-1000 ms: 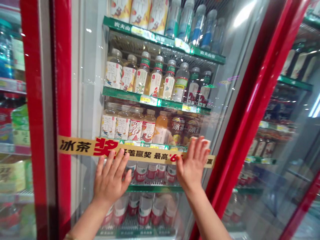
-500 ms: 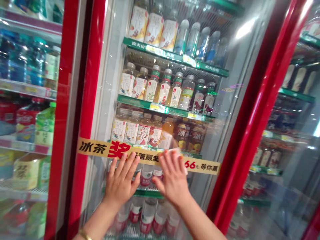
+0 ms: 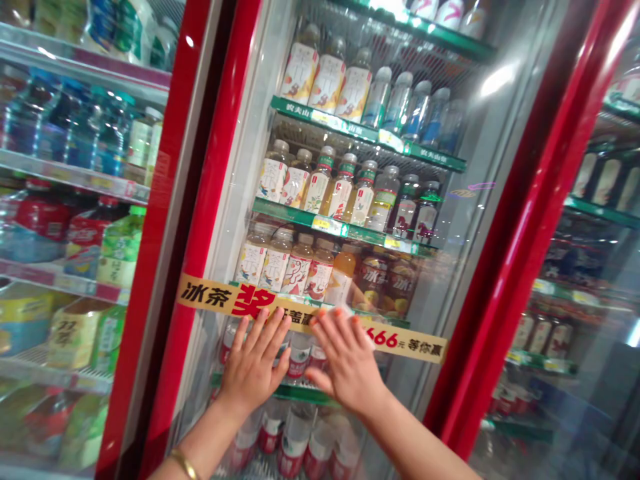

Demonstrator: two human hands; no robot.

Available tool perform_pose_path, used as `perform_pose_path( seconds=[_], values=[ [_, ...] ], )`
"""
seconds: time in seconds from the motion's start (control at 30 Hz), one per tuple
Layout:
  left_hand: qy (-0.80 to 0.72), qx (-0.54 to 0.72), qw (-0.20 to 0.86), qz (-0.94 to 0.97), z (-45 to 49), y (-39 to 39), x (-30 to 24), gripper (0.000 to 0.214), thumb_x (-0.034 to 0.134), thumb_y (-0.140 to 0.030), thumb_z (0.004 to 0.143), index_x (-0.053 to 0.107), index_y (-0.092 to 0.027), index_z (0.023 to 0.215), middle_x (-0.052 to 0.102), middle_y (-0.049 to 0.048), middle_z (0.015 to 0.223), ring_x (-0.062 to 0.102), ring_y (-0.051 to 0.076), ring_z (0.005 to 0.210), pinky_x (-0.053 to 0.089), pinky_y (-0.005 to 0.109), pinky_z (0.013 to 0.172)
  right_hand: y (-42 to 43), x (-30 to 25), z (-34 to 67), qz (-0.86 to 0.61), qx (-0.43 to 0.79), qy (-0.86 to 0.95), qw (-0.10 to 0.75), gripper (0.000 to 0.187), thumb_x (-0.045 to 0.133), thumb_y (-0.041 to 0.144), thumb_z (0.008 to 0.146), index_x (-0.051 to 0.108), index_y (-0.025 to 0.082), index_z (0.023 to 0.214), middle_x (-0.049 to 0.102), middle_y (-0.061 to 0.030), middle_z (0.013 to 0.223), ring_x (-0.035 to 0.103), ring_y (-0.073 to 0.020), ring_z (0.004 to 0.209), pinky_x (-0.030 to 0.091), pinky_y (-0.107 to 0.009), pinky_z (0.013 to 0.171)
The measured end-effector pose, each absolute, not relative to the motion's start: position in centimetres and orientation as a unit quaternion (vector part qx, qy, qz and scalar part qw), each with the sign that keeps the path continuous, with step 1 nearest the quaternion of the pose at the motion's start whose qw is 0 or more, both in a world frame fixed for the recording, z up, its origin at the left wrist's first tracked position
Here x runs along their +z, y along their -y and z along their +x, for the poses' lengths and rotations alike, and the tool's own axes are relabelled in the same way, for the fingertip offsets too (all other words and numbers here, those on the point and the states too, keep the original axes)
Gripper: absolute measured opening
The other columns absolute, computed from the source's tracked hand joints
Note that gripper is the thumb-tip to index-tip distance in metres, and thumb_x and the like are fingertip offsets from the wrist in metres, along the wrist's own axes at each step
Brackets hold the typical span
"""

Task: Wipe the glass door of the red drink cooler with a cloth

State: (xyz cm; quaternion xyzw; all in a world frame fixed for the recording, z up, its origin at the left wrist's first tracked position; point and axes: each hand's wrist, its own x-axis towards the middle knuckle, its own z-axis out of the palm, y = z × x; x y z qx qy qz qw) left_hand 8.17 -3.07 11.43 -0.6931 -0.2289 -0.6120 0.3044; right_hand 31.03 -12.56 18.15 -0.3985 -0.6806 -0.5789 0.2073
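My left hand [image 3: 256,363] lies flat with its fingers spread, the fingertips over a yellow strip sticker [image 3: 205,293] with dark and red lettering on a glass fridge door [image 3: 467,200]. To its right, my right hand [image 3: 347,360] is also flattened over the strip. Behind its fingers shows a thin white cloth or tissue [image 3: 369,341], pressed against the door and mostly hidden by the hand. Behind the glass, bottled drinks [image 3: 315,190] stand in rows on green-edged shelves [image 3: 300,215]. A gold bangle [image 3: 185,463] is on my left wrist.
Red door frames [image 3: 220,160] run along both sides of this door. Left of it is a fridge section with blue-capped bottles [image 3: 70,127] and drink packs [image 3: 75,333]. Another glass-fronted fridge with bottles [image 3: 545,330] is at the right.
The camera view has shifted, so the shelves appear further right. Both hands sit further left along the strip, the right one more, uncovering more of its red digits.
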Motion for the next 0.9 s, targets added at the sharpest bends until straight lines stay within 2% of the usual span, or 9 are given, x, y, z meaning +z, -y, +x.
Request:
perform_pose_path(
  seconds=[0.1, 0.23, 0.3, 0.37, 0.5, 0.57, 0.73, 0.8, 0.9],
  values=[
    [0.239, -0.605, 0.298, -0.699, 7.0, 3.4, 10.7, 0.074, 0.058, -0.033, 0.105, 0.031, -0.024, 0.173, 0.043, 0.0036, 0.175, 0.021, 0.019, 0.172, 0.011, 0.044, 0.145, 12.7, 19.0, 30.6, -0.29, -0.586, 0.745, 0.134, 0.087, 0.036, 0.085, 0.101, 0.048, 0.03, 0.167, 0.033, 0.0098, 0.18, 0.007, -0.0174, 0.174, 0.016, -0.035, 0.142],
    [0.308, -0.617, 0.285, -0.666, 4.8, 3.3, 8.1, 0.079, 0.058, -0.025, 0.103, 0.025, -0.021, 0.175, 0.025, 0.0053, 0.183, 0.013, 0.024, 0.174, 0.007, 0.047, 0.145, 11.9, 28.9, 32.6, -0.471, -0.547, 0.634, 0.278, 0.079, 0.035, 0.06, 0.112, 0.008, 0.026, 0.178, 0.017, -0.0037, 0.186, 0.008, -0.0302, 0.174, 0.017, -0.066, 0.139],
    [0.338, -0.616, 0.293, -0.648, 4.1, 2.8, 6.9, 0.082, 0.058, -0.021, 0.102, 0.022, -0.017, 0.175, 0.018, 0.0073, 0.184, 0.01, 0.025, 0.174, 0.004, 0.048, 0.145, 11.0, 32.0, 32.2, -0.523, -0.529, 0.565, 0.357, 0.078, 0.029, 0.058, 0.114, -0.002, 0.026, 0.178, 0.008, -0.0079, 0.187, 0.005, -0.0338, 0.174, 0.016, -0.073, 0.136],
    [0.347, -0.614, 0.304, -0.64, 3.8, 2.3, 6.2, 0.083, 0.058, -0.02, 0.102, 0.02, -0.017, 0.176, 0.016, 0.0077, 0.185, 0.009, 0.024, 0.175, 0.004, 0.048, 0.145, 10.1, 31.3, 30.4, -0.488, -0.543, 0.593, 0.339, 0.084, 0.029, 0.067, 0.112, 0.004, 0.021, 0.178, 0.009, -0.0092, 0.186, 0.002, -0.0319, 0.174, 0.013, -0.068, 0.139],
    [0.336, -0.613, 0.319, -0.639, 3.8, 1.6, 6.0, 0.082, 0.057, -0.021, 0.102, 0.021, -0.017, 0.176, 0.017, 0.0074, 0.185, 0.011, 0.024, 0.174, 0.005, 0.049, 0.145, 9.0, 25.4, 26.4, -0.226, -0.56, 0.794, 0.073, 0.096, 0.025, 0.089, 0.102, 0.04, 0.023, 0.17, 0.031, 0.0045, 0.182, 0.011, -0.0165, 0.173, 0.018, -0.039, 0.142],
    [0.339, -0.611, 0.32, -0.639, 3.9, 1.6, 6.1, 0.083, 0.058, -0.021, 0.101, 0.021, -0.016, 0.175, 0.018, 0.0086, 0.184, 0.011, 0.024, 0.174, 0.005, 0.049, 0.145, 8.8, 26.0, 25.7, -0.172, -0.547, 0.82, 0.002, 0.092, 0.023, 0.088, 0.103, 0.044, 0.026, 0.168, 0.035, 0.0084, 0.179, 0.017, -0.0125, 0.171, 0.021, -0.034, 0.141],
    [0.345, -0.609, 0.32, -0.638, 3.8, 1.9, 6.1, 0.082, 0.057, -0.023, 0.102, 0.021, -0.017, 0.176, 0.018, 0.008, 0.184, 0.012, 0.025, 0.174, 0.006, 0.049, 0.145, 7.8, 37.2, 24.4, -0.38, -0.527, 0.738, 0.18, 0.085, 0.026, 0.075, 0.109, 0.02, 0.023, 0.176, 0.019, -0.0021, 0.184, 0.01, -0.0257, 0.173, 0.012, -0.058, 0.142],
    [0.352, -0.605, 0.323, -0.637, 3.8, 1.9, 6.0, 0.082, 0.057, -0.023, 0.102, 0.021, -0.017, 0.176, 0.019, 0.0081, 0.184, 0.012, 0.024, 0.174, 0.006, 0.049, 0.145, 7.1, 37.9, 23.0, -0.417, -0.537, 0.69, 0.248, 0.087, 0.026, 0.073, 0.11, 0.018, 0.018, 0.176, 0.014, -0.0072, 0.185, 0.006, -0.0293, 0.174, 0.009, -0.062, 0.142],
    [0.355, -0.6, 0.331, -0.636, 3.8, 1.7, 5.6, 0.083, 0.057, -0.023, 0.102, 0.02, -0.017, 0.176, 0.021, 0.01, 0.184, 0.013, 0.026, 0.174, 0.007, 0.051, 0.145, 6.0, 32.6, 20.6, -0.298, -0.567, 0.75, 0.165, 0.093, 0.031, 0.079, 0.106, 0.03, 0.015, 0.173, 0.027, -0.0062, 0.183, 0.015, -0.0255, 0.173, 0.013, -0.052, 0.143]
  ],
)
